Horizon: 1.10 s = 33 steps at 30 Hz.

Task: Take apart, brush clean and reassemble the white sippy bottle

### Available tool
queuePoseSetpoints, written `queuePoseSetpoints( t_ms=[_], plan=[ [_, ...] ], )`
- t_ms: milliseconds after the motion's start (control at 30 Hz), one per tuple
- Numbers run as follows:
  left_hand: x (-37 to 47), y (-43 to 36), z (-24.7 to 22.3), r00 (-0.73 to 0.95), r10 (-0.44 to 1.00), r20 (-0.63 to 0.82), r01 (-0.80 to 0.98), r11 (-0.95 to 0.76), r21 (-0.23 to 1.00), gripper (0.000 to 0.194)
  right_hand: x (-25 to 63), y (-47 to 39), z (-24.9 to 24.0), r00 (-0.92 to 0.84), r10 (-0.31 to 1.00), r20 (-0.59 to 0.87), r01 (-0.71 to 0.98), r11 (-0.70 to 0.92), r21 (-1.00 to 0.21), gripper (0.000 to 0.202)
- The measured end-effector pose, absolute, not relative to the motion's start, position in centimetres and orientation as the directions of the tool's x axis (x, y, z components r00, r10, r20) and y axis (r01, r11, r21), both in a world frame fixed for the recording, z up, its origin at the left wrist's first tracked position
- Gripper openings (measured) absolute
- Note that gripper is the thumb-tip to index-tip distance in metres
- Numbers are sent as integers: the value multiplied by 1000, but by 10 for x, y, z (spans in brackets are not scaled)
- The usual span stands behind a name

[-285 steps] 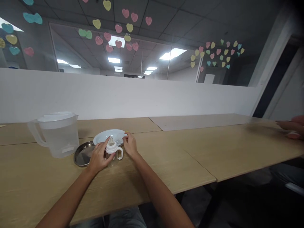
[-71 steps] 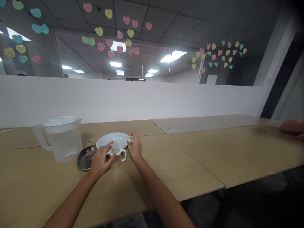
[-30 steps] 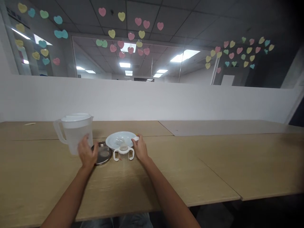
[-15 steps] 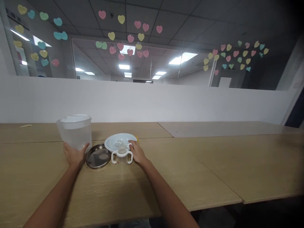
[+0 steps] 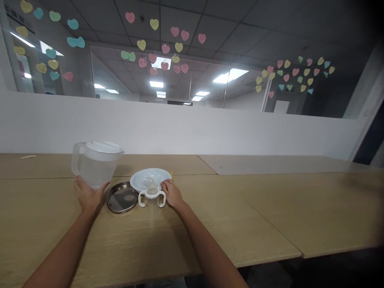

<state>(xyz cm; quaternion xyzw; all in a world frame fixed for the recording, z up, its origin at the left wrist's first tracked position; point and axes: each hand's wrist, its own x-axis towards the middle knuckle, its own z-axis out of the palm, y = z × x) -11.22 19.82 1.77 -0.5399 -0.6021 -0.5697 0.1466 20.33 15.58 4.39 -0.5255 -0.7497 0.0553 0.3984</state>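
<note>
A clear pitcher [image 5: 99, 170] with a white lid holds water and tilts slightly to the right, its handle at the left and spout at the right. My left hand [image 5: 89, 196] is wrapped around its lower part. Nearer the middle stands an open clear baby bottle [image 5: 152, 196] with two white side handles. Behind it is a white plate [image 5: 138, 180] with small clear or white pieces on it. At the plate's right edge, just beside the bottle, my right hand [image 5: 173, 194] has its fingers curled together; what they hold is hidden.
A round shallow metal tray [image 5: 121, 200] lies between the pitcher and the bottle. Something small and yellow [image 5: 172, 175] shows behind the plate's right side. A flat pale piece [image 5: 28, 157] lies at the far left. A white wall [image 5: 186, 128] rises behind the wooden table [image 5: 222, 216].
The pitcher has turned and tilted to the right, so its handle and spout now show. My right hand stays by the plate's edge. The whole view has shifted slightly.
</note>
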Motion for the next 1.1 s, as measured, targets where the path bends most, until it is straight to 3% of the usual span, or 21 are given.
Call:
queuePoseSetpoints(
  t_ms=[100,433,633,767,933,1100],
  plan=[
    [-106,188,24,-400,320,859,853,-212,476,93,203,155,44,-97,817,568,746,437,-501,23],
    [-99,186,37,-83,218,972,929,-336,155,79,200,152,42,2,811,586,797,353,-491,26],
    [-94,192,39,34,214,976,926,-374,50,71,205,148,49,-7,690,724,690,527,-496,35],
    [-92,194,39,66,233,970,932,-361,23,67,207,139,54,-111,580,807,657,652,-379,37],
    [-92,192,40,54,267,962,921,-385,55,62,203,133,49,-280,535,797,725,662,-190,36],
    [-94,194,42,53,316,947,901,-425,91,62,200,134,47,-320,560,764,752,640,-154,37]
  ],
)
